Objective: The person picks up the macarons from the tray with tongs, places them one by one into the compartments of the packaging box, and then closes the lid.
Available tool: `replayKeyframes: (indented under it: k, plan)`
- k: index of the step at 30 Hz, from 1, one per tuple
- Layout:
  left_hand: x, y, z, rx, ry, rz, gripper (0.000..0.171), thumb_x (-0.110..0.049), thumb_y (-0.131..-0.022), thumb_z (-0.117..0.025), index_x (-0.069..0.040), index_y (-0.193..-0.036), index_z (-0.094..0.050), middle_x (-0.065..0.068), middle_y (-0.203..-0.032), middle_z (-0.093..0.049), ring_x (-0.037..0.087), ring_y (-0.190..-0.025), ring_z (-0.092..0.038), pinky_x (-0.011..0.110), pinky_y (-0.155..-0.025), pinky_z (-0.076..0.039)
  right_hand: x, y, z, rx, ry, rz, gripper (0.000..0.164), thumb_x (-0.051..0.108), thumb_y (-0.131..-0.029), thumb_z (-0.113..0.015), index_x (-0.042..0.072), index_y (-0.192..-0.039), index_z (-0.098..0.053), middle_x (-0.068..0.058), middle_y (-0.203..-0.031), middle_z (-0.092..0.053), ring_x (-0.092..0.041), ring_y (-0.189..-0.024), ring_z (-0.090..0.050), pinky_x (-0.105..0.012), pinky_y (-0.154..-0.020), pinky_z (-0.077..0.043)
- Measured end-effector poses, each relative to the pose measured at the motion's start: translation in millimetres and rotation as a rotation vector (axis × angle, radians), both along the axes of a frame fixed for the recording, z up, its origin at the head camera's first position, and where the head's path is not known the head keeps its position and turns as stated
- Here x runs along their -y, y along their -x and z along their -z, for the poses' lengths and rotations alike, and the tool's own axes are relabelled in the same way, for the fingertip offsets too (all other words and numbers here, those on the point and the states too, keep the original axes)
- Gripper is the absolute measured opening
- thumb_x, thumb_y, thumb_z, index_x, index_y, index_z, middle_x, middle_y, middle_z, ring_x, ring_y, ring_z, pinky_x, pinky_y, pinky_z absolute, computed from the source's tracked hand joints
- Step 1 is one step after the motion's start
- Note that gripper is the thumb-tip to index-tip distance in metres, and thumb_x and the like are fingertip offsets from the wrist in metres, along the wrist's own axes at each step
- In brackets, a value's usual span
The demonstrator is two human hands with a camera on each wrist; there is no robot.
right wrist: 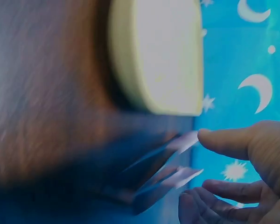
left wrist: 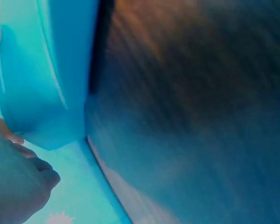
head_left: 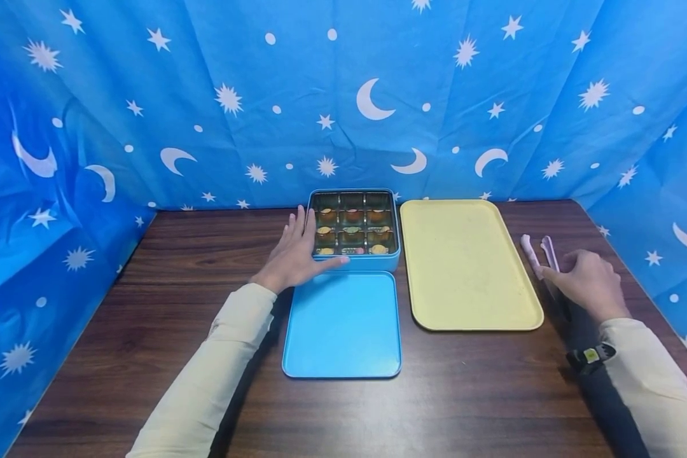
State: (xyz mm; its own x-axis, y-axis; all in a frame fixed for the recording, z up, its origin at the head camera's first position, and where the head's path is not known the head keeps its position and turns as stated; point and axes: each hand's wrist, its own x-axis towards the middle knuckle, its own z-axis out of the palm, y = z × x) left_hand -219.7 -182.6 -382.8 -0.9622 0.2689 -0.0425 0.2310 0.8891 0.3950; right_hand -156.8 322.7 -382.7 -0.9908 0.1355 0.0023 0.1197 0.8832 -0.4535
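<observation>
A square blue tin [head_left: 372, 263] stands at the table's back, its dark insert divided into several compartments with small yellow, orange, green and pink pieces. My left hand [head_left: 292, 254] rests against it, straight fingers along the left side and thumb across the front. In the left wrist view, those fingers [left wrist: 30, 186] show beside the tin's wall [left wrist: 67, 84]. At the right, a pair of pale tongs [head_left: 530, 254] lies with its arms spread. My right hand [head_left: 592, 283] is over the tongs' near part. In the right wrist view, thumb [right wrist: 228, 142] and fingers are spread either side of the tongs [right wrist: 186, 141].
A flat blue lid [head_left: 343, 324] lies just in front of the tin. Between the tin and the tongs is a yellow tray [head_left: 469, 267]. Behind the wooden table [head_left: 166, 305] hangs a blue curtain [head_left: 298, 127] with white stars and moons.
</observation>
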Motion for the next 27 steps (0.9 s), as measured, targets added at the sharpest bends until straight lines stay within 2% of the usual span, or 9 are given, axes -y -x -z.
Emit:
replayKeyframes:
  k: [5, 12, 15, 17, 18, 19, 21, 24, 27]
  plan:
    - [3.2, -8.4, -9.2, -0.043, -0.044, -0.014, 0.118, -0.079, -0.087, -0.053, -0.012, -0.163, 0.007, 0.009, -0.169, 0.013, 0.030, -0.154, 0.013, 0.055, -0.122, -0.003, 20.1, -0.6, -12.2, -0.090, 0.012, -0.024, 0.058, 0.035, -0.091, -0.073, -0.017, -0.112, -0.059, -0.029, -0.091, -0.067, -0.040, -0.077, -0.062, -0.044, -0.057, -0.045]
    - [10.9, -27.9, -18.7, -0.091, -0.036, -0.049, 0.101, -0.067, -0.095, -0.055, -0.006, -0.163, -0.012, 0.019, -0.169, -0.007, 0.039, -0.155, -0.004, 0.065, -0.117, -0.019, 61.1, -7.8, -26.7, -0.170, 0.065, -0.118, 0.047, 0.029, -0.093, -0.074, -0.013, -0.113, -0.063, -0.020, -0.088, -0.069, -0.035, -0.078, -0.064, -0.046, -0.066, -0.046]
    - [16.0, -39.3, -21.3, -0.096, -0.015, -0.067, 0.091, -0.059, -0.098, -0.057, -0.003, -0.160, -0.023, 0.022, -0.166, -0.016, 0.042, -0.153, -0.014, 0.066, -0.114, -0.024, 79.8, -10.0, -29.0, -0.203, 0.100, -0.201, 0.039, 0.023, -0.092, -0.075, -0.013, -0.107, -0.067, -0.015, -0.082, -0.069, -0.032, -0.075, -0.065, -0.054, -0.086, -0.047]
    - [18.9, -47.1, -21.9, -0.092, -0.009, -0.079, 0.084, -0.053, -0.099, -0.059, -0.002, -0.159, -0.028, 0.022, -0.164, -0.022, 0.042, -0.150, -0.022, 0.066, -0.112, -0.029, 92.8, -10.6, -29.0, -0.228, 0.115, -0.259, 0.034, 0.020, -0.091, -0.076, -0.012, -0.103, -0.069, -0.014, -0.078, -0.070, -0.031, -0.073, -0.067, -0.060, -0.105, -0.037]
    - [20.3, -51.0, -22.1, -0.086, -0.004, -0.085, 0.083, -0.050, -0.099, -0.060, -0.002, -0.158, -0.029, 0.023, -0.162, -0.026, 0.043, -0.148, -0.026, 0.066, -0.112, -0.030, 99.4, -11.1, -28.8, -0.232, 0.120, -0.283, 0.032, 0.019, -0.091, -0.076, -0.011, -0.101, -0.070, -0.012, -0.077, -0.071, -0.030, -0.071, -0.068, -0.059, -0.105, -0.038]
    - [21.2, -54.9, -22.1, -0.081, 0.000, -0.090, 0.081, -0.048, -0.099, -0.061, -0.001, -0.157, -0.030, 0.023, -0.160, -0.030, 0.043, -0.146, -0.030, 0.065, -0.110, -0.033, 106.1, -11.7, -28.3, -0.232, 0.123, -0.306, 0.030, 0.018, -0.090, -0.077, -0.009, -0.100, -0.072, -0.011, -0.076, -0.071, -0.028, -0.070, -0.068, -0.055, -0.105, -0.041]
    - [22.4, -62.4, -21.9, -0.072, 0.008, -0.098, 0.078, -0.044, -0.099, -0.062, 0.000, -0.156, -0.032, 0.025, -0.155, -0.037, 0.043, -0.141, -0.037, 0.065, -0.108, -0.036, 120.1, -13.0, -26.4, -0.220, 0.119, -0.341, 0.027, 0.020, -0.090, -0.077, -0.006, -0.098, -0.074, -0.009, -0.075, -0.071, -0.023, -0.067, -0.067, -0.046, -0.083, -0.052]
    - [23.8, -73.7, -21.2, -0.040, 0.021, -0.106, 0.072, -0.039, -0.100, -0.063, 0.002, -0.153, -0.037, 0.027, -0.147, -0.044, 0.044, -0.133, -0.046, 0.064, -0.104, -0.041, 140.8, -15.6, -21.8, -0.172, 0.131, -0.378, 0.024, 0.021, -0.090, -0.078, -0.002, -0.096, -0.076, -0.006, -0.076, -0.071, -0.017, -0.067, -0.064, -0.036, -0.060, -0.049]
    - [25.1, -84.3, -20.1, 0.017, 0.021, -0.112, 0.066, -0.034, -0.101, -0.063, 0.003, -0.151, -0.042, 0.029, -0.143, -0.047, 0.046, -0.127, -0.052, 0.064, -0.101, -0.044, 159.6, -18.3, -14.7, -0.132, 0.142, -0.423, 0.019, 0.018, -0.089, -0.079, 0.000, -0.094, -0.078, -0.003, -0.075, -0.071, -0.015, -0.067, -0.064, -0.035, -0.059, -0.049]
